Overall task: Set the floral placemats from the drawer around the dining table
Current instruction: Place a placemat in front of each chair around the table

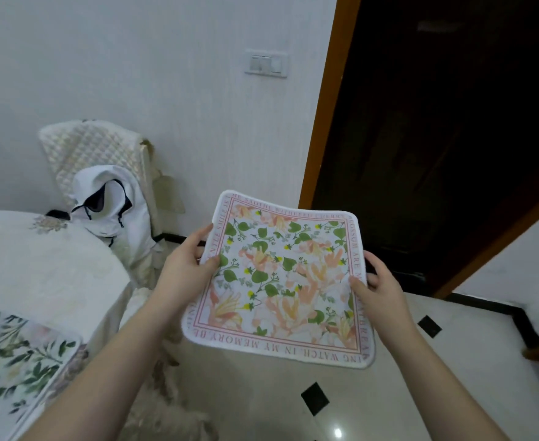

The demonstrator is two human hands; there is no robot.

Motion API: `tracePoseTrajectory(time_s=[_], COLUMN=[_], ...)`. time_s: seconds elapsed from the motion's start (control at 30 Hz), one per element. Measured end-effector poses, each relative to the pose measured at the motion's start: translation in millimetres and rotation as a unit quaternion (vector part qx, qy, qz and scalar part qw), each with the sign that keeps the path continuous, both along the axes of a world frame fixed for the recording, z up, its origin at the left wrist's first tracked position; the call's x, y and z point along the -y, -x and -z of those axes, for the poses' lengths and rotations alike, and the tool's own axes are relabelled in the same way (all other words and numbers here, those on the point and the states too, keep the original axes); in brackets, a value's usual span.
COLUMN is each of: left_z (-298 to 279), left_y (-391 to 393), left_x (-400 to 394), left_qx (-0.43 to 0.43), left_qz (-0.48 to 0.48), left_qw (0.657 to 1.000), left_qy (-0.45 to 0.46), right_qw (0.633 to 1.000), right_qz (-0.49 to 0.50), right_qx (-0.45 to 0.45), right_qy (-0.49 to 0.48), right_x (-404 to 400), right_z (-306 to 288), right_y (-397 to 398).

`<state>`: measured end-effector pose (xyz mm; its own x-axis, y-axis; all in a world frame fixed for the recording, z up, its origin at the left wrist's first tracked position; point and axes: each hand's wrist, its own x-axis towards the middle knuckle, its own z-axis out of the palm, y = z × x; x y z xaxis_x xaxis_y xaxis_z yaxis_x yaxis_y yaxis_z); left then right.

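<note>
White wall [134, 58], dark doorway [452, 122], pale glossy tiled floor [389, 393].

2 placemats [280, 281], 2 hands [185, 265], 1 table [48, 268], 1 chair [102, 154].

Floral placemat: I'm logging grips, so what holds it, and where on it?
Both hands hold the floral placemat: left hand pinches its left edge, right hand its right edge.

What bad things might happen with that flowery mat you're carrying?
The placemat is held over the floor, away from the table, gripped only at its side edges by the left hand and right hand. It might sag or slip and drop. The white jacket on the chair could crowd that seat's spot.
</note>
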<state>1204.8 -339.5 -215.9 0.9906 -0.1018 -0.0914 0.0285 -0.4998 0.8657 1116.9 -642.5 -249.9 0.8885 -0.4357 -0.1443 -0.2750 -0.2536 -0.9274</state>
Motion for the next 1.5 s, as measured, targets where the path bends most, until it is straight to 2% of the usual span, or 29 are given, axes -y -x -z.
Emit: tracePoseTrajectory(time_s=[0.37, 0.67, 0.83, 1.13, 1.5], left_z=[14.6, 10.6, 14.2, 35.4, 41.3], left_y=[-142.5, -221.0, -253.6, -307.0, -339.6], left_x=[36.4, 39.5, 4.8, -89.6, -199.5], left_qx=[-0.038, -0.05, -0.049, -0.04, -0.042], left_qz=[-0.09, -0.194, -0.252, -0.341, -0.415], left_qw=[0.995, 0.979, 0.966, 0.935, 0.908], left_qy=[0.01, 0.039, 0.027, 0.086, 0.045], right_qw=[0.997, 0.983, 0.972, 0.946, 0.906], right_qz=[-0.08, -0.179, -0.234, -0.323, -0.423], right_qx=[-0.012, -0.006, -0.001, -0.009, 0.001], right_qy=[-0.01, -0.033, -0.021, -0.025, -0.017], right_x=[40.0, 40.8, 5.4, -102.1, -225.3], right_z=[18.4, 9.7, 13.9, 18.2, 21.6], right_y=[-198.6, -335.2, -395.8, -495.8, -581.3])
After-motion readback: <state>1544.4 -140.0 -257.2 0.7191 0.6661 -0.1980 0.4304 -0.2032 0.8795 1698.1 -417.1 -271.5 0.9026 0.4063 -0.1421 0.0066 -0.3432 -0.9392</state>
